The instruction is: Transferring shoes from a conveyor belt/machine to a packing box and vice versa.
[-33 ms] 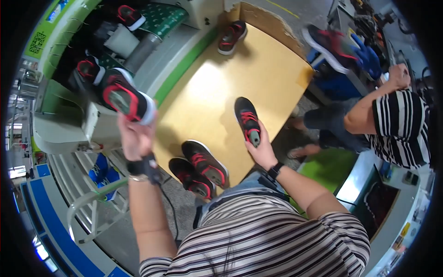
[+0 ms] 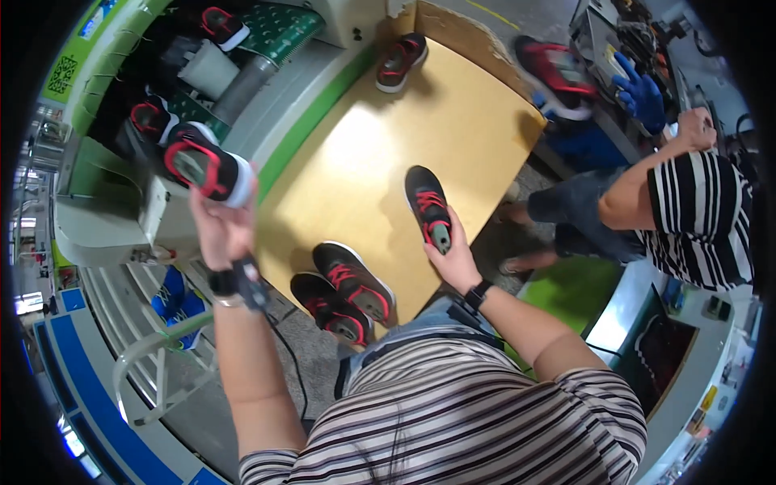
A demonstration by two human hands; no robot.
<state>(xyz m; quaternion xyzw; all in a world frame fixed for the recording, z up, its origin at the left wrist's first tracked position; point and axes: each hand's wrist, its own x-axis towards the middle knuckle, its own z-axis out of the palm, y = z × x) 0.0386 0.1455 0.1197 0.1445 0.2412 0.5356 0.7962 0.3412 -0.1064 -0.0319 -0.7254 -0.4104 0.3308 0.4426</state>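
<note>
My left hand [image 2: 225, 230] grips a black sneaker [image 2: 234, 179] with red lining and a white sole by its heel, at the machine opening on the left. My right hand [image 2: 454, 263] is closed around the heel of another black sneaker [image 2: 426, 198] with red laces, held over the tan tabletop [image 2: 323, 198]. A grey-green insert shows inside each held shoe. Between my arms, two similar sneakers [image 2: 352, 279] stand side by side at the table's near edge. A single sneaker [image 2: 402, 61] sits at the far end.
Inside the machine [image 2: 283, 129], sneakers [image 2: 224, 28] rest by a green belt [image 2: 279, 36]. A cardboard edge [image 2: 465, 40] borders the table's far side. A co-worker in stripes [image 2: 699, 218] stands at right, near a blurred sneaker [image 2: 558, 77] and a blue glove [image 2: 641, 95]. Blue shoes [image 2: 178, 307] lie on a left rack.
My left hand and its sneaker have shifted slightly left and up, farther into the machine opening. The blurred sneaker by the co-worker has moved left and turned. My right hand has barely moved.
</note>
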